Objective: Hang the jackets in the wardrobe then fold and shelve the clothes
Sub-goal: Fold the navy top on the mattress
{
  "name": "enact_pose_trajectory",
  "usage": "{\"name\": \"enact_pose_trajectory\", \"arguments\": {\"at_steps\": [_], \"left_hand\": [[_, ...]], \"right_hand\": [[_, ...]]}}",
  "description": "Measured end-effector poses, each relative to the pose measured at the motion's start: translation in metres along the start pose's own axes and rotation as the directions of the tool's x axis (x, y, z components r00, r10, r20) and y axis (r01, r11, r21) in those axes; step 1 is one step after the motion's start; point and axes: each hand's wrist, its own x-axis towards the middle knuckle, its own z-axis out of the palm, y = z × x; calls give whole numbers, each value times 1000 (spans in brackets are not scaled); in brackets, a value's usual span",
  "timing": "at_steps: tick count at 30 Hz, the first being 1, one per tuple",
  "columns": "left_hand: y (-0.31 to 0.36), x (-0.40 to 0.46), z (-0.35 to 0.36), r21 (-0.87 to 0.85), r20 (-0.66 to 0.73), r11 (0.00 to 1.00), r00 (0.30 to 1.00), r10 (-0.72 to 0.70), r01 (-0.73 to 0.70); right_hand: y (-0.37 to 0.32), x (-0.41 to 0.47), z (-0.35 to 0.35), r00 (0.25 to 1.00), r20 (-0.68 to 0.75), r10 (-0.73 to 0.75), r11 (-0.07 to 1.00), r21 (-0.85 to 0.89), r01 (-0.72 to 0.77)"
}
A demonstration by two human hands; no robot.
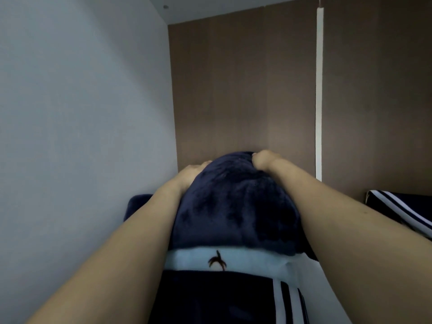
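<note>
Both arms reach up over a folded navy-blue plush fleece garment (233,206), which tops a stack against the brown wood-grain wardrobe back panel (245,90). The left hand (194,170) presses flat on its left flank, fingers fairly straight; the right hand (264,159) curls its fingers into the fleece's far top edge. Beneath the fleece lies a pale-blue folded cloth with a dark palm motif (217,259), then a dark garment with white stripes (233,300).

Fleece bundle (233,202) tops the stack; striped garment (402,209) lies right.
</note>
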Motion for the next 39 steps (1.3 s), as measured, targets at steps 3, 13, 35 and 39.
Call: {"name": "enact_pose_trajectory", "arguments": {"at_steps": [3, 13, 35, 39], "left_hand": [[1, -3, 1, -38, 1, 999, 1000, -8, 8], [-4, 5, 7, -276, -43, 960, 997, -70, 55], [109, -126, -109, 330, -522, 941, 815, 252, -79], [150, -171, -126, 451, -497, 883, 784, 372, -133]], "right_hand": [[0, 0, -1, 1000, -14, 12, 1000, -10, -12], [1, -5, -3, 1000, -11, -4, 1000, -3, 4], [-11, -203, -146, 814, -486, -319, 944, -89, 317], [2, -261, -169, 817, -451, -359, 933, -178, 311]]}}
